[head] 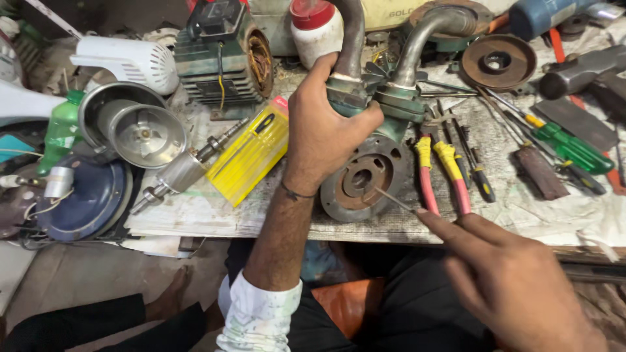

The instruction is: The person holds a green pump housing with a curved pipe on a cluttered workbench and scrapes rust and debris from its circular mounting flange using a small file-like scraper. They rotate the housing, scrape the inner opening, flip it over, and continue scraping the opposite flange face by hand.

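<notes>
My left hand (324, 127) grips the green neck of a rusty pump housing (362, 177) that stands on edge at the bench front, its round flange facing me. Two grey metal pipes (417, 45) rise from the housing's top. My right hand (502, 274) is at the lower right and pinches a thin metal rod (393, 200) between thumb and forefinger; the rod's tip points at the flange's central hole.
Red-and-yellow pliers (443, 173), green screwdrivers (564, 145) and other hand tools lie right of the housing. A yellow flat case (251, 156), a motor shaft (186, 169), a steel bowl-shaped cover (140, 133), a blue cap (85, 195) and a green motor (218, 55) sit left.
</notes>
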Available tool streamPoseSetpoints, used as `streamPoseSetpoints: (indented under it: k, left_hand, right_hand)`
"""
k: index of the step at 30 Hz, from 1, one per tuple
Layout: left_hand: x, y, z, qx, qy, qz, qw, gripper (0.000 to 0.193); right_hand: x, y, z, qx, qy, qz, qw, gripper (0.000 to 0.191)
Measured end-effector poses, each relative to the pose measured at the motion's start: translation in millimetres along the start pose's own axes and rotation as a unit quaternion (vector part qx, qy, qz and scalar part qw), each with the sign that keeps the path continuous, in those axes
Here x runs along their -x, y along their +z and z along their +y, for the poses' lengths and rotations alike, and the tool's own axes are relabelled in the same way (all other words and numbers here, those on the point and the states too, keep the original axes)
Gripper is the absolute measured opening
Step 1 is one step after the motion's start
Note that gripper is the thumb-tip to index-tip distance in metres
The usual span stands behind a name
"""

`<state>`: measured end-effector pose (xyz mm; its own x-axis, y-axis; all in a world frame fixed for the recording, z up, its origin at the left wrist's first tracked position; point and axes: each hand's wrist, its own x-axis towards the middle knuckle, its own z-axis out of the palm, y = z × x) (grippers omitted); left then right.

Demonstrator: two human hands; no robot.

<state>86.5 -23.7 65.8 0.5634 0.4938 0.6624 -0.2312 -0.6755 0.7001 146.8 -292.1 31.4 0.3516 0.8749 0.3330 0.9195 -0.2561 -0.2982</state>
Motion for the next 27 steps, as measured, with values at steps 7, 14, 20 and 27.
streamPoseSetpoints:
  k: [7,14,20,27]
  left_hand:
    - [10.7,9.1,10.4,-0.067,0.01,0.011,0.998,0.058]
    - [-5.1,20.0,5.6,-0.085,-0.02,-0.021,0.996,0.056]
    - [-9.9,37.1,7.0,-0.127,0.012,-0.021,0.992,0.068]
    - [-10.6,55.8,14.6,-0.162,0.037,-0.041,0.985,0.07]
  right_hand:
    - [-1.4,14.5,-16.9,0.138,0.076,-0.06,0.986,0.047]
    - [-10.7,2.6,-14.5,0.147,0.104,-0.099,0.979,0.043]
    - [-16.1,0.2,-5.5,0.073,0.079,-0.053,0.993,0.038]
    - [-9.9,-2.6,3.1,0.21,0.144,-0.167,0.952,0.026]
